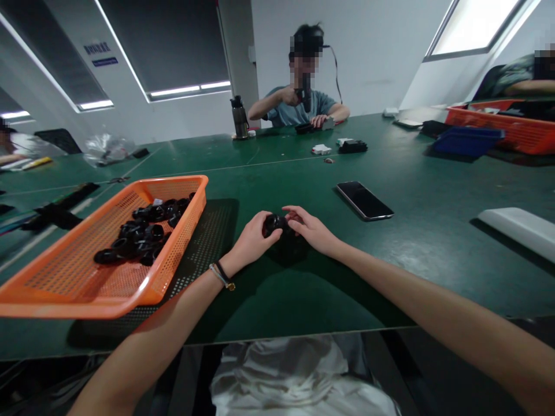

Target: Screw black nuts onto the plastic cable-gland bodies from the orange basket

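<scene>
A small glossy black round part [274,223] is held just above the green table in front of me; its exact kind is unclear. My left hand [255,236] grips it from the left, thumb in front and fingers behind. From the right, my right hand [313,229] reaches its bent fingers to the part's right side, and the fingertips partly hide that side. Left of my hands stands an orange perforated basket [173,254], where several similar black ring-like parts [139,234] lie heaped toward its right side.
A phone [365,200] lies right of my hands, and a white long object [520,228] is at the right edge. Across the table [269,179] sits a person [299,86] holding a dark tool. A blue tray [468,141] and red basket [511,130] stand at the far right.
</scene>
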Demonstrator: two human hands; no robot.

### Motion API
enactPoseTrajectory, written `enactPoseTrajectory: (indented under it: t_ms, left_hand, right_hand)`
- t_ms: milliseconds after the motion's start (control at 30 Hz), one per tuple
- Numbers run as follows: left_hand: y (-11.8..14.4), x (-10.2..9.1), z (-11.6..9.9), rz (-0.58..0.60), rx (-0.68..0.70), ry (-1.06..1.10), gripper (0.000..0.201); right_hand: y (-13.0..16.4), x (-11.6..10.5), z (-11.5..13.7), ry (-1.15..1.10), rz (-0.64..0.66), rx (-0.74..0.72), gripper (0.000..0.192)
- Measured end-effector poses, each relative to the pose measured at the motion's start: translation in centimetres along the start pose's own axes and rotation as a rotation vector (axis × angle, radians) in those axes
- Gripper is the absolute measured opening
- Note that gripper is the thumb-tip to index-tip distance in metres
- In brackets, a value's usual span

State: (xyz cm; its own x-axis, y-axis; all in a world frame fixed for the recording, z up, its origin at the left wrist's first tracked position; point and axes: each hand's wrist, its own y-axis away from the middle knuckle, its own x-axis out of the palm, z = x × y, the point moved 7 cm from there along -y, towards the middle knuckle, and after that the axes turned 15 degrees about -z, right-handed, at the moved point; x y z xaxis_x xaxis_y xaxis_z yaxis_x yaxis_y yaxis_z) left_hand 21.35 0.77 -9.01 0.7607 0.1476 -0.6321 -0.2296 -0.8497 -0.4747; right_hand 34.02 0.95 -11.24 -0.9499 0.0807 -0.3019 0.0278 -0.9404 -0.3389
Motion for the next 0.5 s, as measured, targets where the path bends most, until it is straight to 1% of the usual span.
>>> enactPoseTrajectory:
  t_ms: [133,267,367,500]
  left_hand:
    - [0.1,0.5,0.3,0.017,-0.009,0.009,0.025]
    - [0.1,0.9,0.3,0.023,0.012,0.04,0.027]
    - [0.1,1.1,0.5,0.009,0.014,0.055,0.03]
    - [0.0,1.4,1.3,-0.007,-0.05,0.122,0.043]
  right_hand:
    - [0.3,0.2,1.0,0.103,0.083,-0.173,0.05]
    - [0.8,0.6,1.9,0.288,0.106,-0.357,0.046]
    - [0.7,0.6,1.9,0.368,0.097,-0.382,0.043]
    - [0.1,0.0,1.4,0.451,0.038,-0.35,0.041]
